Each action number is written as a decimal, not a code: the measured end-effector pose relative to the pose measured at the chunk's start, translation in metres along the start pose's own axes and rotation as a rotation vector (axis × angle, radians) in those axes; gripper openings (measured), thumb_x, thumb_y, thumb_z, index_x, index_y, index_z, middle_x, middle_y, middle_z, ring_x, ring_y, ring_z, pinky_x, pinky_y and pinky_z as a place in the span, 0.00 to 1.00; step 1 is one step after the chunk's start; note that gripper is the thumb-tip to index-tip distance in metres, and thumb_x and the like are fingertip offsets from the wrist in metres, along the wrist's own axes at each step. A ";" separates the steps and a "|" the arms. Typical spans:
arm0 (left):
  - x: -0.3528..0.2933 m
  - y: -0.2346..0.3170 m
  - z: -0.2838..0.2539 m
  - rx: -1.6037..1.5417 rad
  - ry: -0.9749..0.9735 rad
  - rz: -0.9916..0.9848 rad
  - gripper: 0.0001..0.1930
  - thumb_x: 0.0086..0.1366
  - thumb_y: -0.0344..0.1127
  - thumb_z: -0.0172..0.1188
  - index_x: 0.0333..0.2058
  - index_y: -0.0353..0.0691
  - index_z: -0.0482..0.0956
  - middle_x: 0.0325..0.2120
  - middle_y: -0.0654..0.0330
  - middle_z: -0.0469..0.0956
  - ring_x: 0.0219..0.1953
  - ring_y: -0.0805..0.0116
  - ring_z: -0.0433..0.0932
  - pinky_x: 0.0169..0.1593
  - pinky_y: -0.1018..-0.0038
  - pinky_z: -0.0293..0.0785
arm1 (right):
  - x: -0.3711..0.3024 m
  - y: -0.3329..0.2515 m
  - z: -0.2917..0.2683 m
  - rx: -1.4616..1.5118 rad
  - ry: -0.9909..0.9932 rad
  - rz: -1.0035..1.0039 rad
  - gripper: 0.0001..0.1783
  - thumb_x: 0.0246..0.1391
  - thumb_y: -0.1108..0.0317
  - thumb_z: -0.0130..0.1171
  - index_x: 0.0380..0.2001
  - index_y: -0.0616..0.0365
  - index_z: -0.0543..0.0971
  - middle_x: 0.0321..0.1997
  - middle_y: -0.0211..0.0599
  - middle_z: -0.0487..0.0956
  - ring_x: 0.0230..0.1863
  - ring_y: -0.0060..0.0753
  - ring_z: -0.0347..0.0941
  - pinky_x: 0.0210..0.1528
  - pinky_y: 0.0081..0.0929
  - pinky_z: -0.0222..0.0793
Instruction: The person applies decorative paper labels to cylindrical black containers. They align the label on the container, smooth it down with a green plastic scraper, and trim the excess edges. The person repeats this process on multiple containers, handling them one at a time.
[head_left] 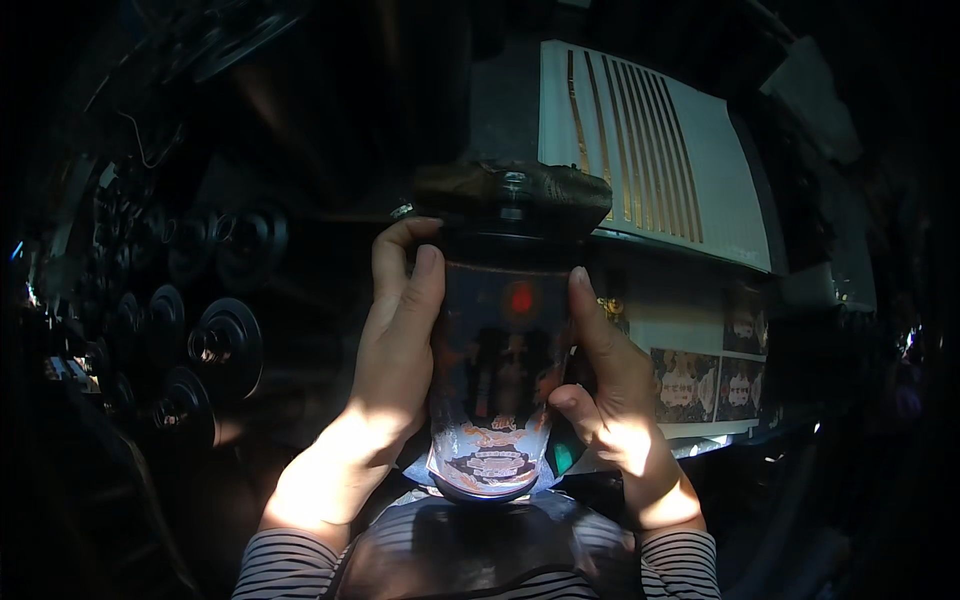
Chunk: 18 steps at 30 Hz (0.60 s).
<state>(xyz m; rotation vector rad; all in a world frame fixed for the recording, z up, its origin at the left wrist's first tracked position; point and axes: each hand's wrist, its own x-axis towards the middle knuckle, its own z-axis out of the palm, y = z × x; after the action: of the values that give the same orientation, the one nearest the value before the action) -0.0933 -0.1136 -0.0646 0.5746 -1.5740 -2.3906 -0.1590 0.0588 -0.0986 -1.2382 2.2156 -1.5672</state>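
Note:
Between my two hands is a dark, glossy jar-like cylinder (pixel 495 370), its near end toward my body. A patterned label in pale and orange tones covers its lower part, and a small red spot shows higher up. My left hand (pixel 400 330) grips its left side, thumb along the surface and index finger bent near the black rim. On the opposite side my right hand (pixel 612 375) holds it, with the index finger pointing up the wall and the thumb lower. Just beyond the rim lies a brown, rough-edged block (pixel 560 195); shadow hides its kind.
At the upper right a white sheet (pixel 725 170) carries several gold-brown strips. Printed labels (pixel 685 385) lie on a pale sheet nearer me on the right. Several dark round lid-like pieces (pixel 228 345) stand at the left. Deep shadow covers much of the surroundings.

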 end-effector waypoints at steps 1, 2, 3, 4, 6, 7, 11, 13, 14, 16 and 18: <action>0.003 -0.001 0.003 -0.061 0.025 0.001 0.21 0.69 0.48 0.37 0.56 0.45 0.54 0.42 0.55 0.70 0.46 0.68 0.72 0.47 0.76 0.71 | 0.002 0.000 -0.001 -0.007 0.005 -0.003 0.43 0.47 0.42 0.55 0.63 0.48 0.56 0.23 0.36 0.71 0.25 0.32 0.69 0.31 0.28 0.67; 0.004 -0.001 0.002 -0.089 0.031 0.002 0.22 0.68 0.49 0.38 0.56 0.45 0.54 0.42 0.54 0.70 0.46 0.67 0.72 0.47 0.76 0.71 | 0.005 0.001 -0.002 -0.008 0.008 -0.007 0.44 0.47 0.41 0.55 0.64 0.48 0.55 0.23 0.36 0.71 0.25 0.32 0.69 0.31 0.28 0.67; 0.004 -0.001 0.002 -0.118 0.036 0.003 0.23 0.68 0.50 0.39 0.56 0.44 0.54 0.43 0.54 0.70 0.46 0.67 0.72 0.47 0.76 0.71 | 0.006 0.001 -0.002 -0.011 0.010 -0.009 0.45 0.46 0.40 0.55 0.64 0.49 0.55 0.23 0.35 0.70 0.25 0.32 0.69 0.31 0.28 0.67; 0.004 -0.001 0.002 -0.147 0.041 0.004 0.24 0.67 0.52 0.40 0.56 0.44 0.54 0.43 0.53 0.70 0.46 0.66 0.73 0.48 0.76 0.71 | 0.001 -0.003 -0.003 -0.003 0.010 0.027 0.45 0.46 0.40 0.55 0.64 0.49 0.55 0.23 0.35 0.70 0.25 0.32 0.69 0.31 0.28 0.67; 0.002 -0.003 0.004 0.001 0.030 0.035 0.28 0.65 0.54 0.45 0.55 0.44 0.51 0.44 0.52 0.68 0.47 0.68 0.70 0.50 0.76 0.67 | -0.003 -0.002 -0.004 -0.121 -0.010 -0.014 0.45 0.46 0.40 0.54 0.64 0.47 0.55 0.24 0.35 0.71 0.25 0.33 0.69 0.31 0.28 0.67; 0.001 -0.004 0.005 0.075 0.025 0.049 0.30 0.64 0.55 0.47 0.55 0.44 0.49 0.45 0.52 0.66 0.47 0.69 0.68 0.51 0.75 0.65 | 0.000 -0.002 -0.003 -0.103 -0.011 -0.029 0.44 0.46 0.40 0.54 0.63 0.46 0.55 0.24 0.35 0.71 0.25 0.33 0.69 0.31 0.28 0.68; 0.001 0.009 0.012 0.001 0.001 -0.020 0.30 0.64 0.58 0.45 0.55 0.44 0.50 0.42 0.53 0.68 0.45 0.69 0.70 0.50 0.76 0.66 | 0.014 0.002 -0.003 -0.051 0.008 -0.059 0.44 0.45 0.40 0.54 0.64 0.43 0.55 0.27 0.36 0.73 0.24 0.31 0.69 0.31 0.27 0.68; 0.007 0.002 0.004 0.010 0.023 0.021 0.29 0.64 0.58 0.43 0.54 0.44 0.52 0.44 0.53 0.67 0.46 0.68 0.70 0.48 0.76 0.67 | 0.012 0.000 -0.002 0.034 -0.017 0.011 0.45 0.45 0.39 0.54 0.64 0.42 0.54 0.27 0.35 0.73 0.24 0.29 0.68 0.31 0.25 0.68; 0.007 -0.002 0.001 0.014 0.036 0.027 0.29 0.65 0.58 0.43 0.54 0.44 0.53 0.44 0.54 0.67 0.46 0.68 0.70 0.48 0.76 0.68 | 0.008 -0.001 -0.002 0.093 -0.032 0.083 0.46 0.44 0.39 0.54 0.64 0.43 0.53 0.26 0.35 0.72 0.24 0.28 0.68 0.31 0.24 0.67; -0.001 -0.005 -0.001 0.044 -0.035 0.171 0.29 0.65 0.56 0.44 0.57 0.44 0.52 0.49 0.53 0.63 0.51 0.66 0.66 0.51 0.73 0.68 | 0.003 -0.006 -0.013 0.046 -0.071 0.179 0.50 0.41 0.37 0.57 0.65 0.42 0.52 0.24 0.34 0.71 0.25 0.27 0.66 0.31 0.23 0.66; -0.008 -0.017 -0.012 0.181 -0.146 0.465 0.31 0.64 0.53 0.48 0.60 0.45 0.51 0.53 0.52 0.58 0.54 0.63 0.64 0.53 0.69 0.67 | -0.004 -0.002 -0.011 0.143 -0.091 0.106 0.51 0.38 0.39 0.60 0.65 0.41 0.52 0.26 0.36 0.72 0.25 0.31 0.68 0.33 0.25 0.67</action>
<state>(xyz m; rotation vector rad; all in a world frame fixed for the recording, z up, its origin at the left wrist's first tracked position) -0.0804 -0.1139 -0.0826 0.0468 -1.7636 -1.9918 -0.1612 0.0688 -0.0931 -1.1097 2.0392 -1.5661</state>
